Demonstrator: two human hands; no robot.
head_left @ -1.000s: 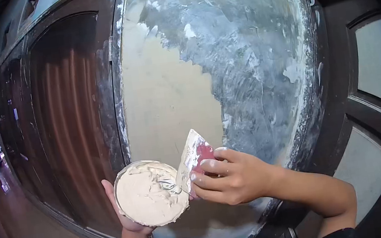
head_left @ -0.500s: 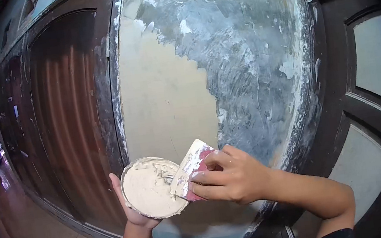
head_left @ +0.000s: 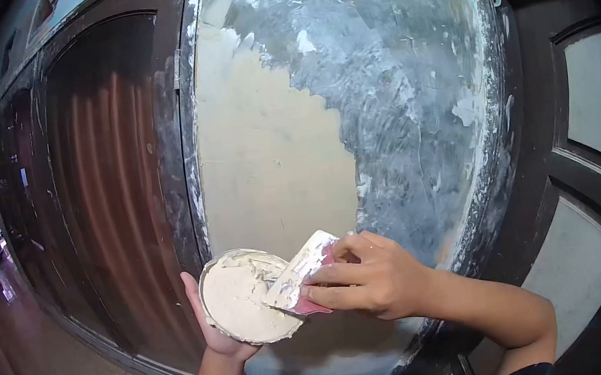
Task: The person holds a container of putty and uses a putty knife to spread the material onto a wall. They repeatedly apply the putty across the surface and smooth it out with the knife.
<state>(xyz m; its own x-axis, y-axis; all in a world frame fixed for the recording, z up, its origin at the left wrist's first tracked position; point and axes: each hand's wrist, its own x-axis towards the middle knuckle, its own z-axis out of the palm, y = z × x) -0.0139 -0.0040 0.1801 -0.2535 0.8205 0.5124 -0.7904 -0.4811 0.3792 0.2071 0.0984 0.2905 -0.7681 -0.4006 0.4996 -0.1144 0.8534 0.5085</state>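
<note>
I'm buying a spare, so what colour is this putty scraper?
The scraper is pinkish red, partly smeared off-white; head view.

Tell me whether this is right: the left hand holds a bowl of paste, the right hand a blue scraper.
Not quite: the scraper is red, not blue, where its colour shows in the head view. The left hand does hold a bowl of paste, and the right hand the scraper.

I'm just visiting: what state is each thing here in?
Bowl: held up by the left hand, rim smeared.
Paste: in the bowl, smooth left, churned right.
Scraper: gripped by the right hand, smeared with paste, reaching over the bowl.
Wall: beige-coated at left, grey and patchy at right.
Dark panelled door, far right: can't tell whether shut.
</note>
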